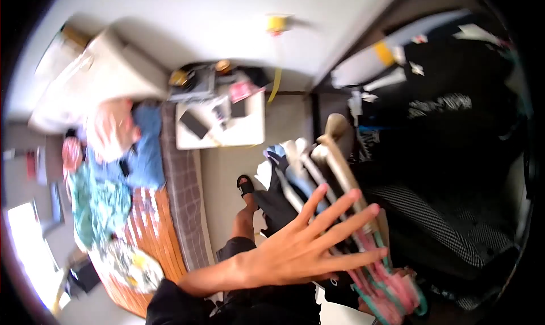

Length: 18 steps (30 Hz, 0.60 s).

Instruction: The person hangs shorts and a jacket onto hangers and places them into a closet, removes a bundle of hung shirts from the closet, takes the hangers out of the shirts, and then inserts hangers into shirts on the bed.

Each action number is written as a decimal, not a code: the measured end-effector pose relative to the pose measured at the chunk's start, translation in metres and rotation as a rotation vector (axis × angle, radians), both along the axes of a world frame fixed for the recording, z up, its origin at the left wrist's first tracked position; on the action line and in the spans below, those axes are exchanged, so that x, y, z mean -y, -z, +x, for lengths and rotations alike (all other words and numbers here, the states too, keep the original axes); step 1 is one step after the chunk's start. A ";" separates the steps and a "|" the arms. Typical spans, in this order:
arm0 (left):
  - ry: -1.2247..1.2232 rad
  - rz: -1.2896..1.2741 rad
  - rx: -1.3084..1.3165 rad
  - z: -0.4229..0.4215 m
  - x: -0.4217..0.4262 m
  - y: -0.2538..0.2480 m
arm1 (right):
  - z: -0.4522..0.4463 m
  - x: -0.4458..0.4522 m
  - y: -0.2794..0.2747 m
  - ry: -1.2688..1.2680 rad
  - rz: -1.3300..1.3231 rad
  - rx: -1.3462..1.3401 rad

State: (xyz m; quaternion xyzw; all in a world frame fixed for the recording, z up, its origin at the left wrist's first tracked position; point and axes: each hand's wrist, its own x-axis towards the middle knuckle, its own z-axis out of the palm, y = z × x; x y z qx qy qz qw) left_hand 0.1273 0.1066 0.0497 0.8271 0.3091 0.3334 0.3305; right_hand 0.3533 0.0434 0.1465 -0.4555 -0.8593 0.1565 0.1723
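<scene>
My left hand (301,242) reaches across from the left with its fingers spread wide, back upward. It is in front of a bundle of clothes on hangers (340,171), in white, beige, blue and dark cloth; whether it touches them I cannot tell. Pink and green clothes hangers (392,296) gather at the lower right end of this bundle. By these hangers a small part of my right hand (404,273) shows, seemingly closed on them, most of it hidden. Dark garments (431,132) hang close on the right side, one with white lettering.
A bed (184,211) with a checked edge and orange mat stands left, with a blue garment (145,149), a teal cloth (105,203) and a pale pillow (110,129). A small white table (250,132) bears several items. A yellow object (277,24) is on the wall.
</scene>
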 end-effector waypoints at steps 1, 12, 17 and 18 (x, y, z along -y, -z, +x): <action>0.043 0.121 -0.235 -0.009 0.012 0.012 | -0.008 0.008 0.011 -0.031 -0.307 -0.141; -0.255 -0.145 -0.193 -0.177 0.236 0.059 | -0.150 0.036 0.064 -0.642 -1.036 0.214; -0.532 -0.190 -0.047 -0.209 0.312 0.059 | -0.247 0.045 0.053 -0.824 -0.947 0.402; -0.568 -0.206 -0.026 -0.217 0.326 0.057 | -0.271 0.049 0.048 -0.877 -0.980 0.402</action>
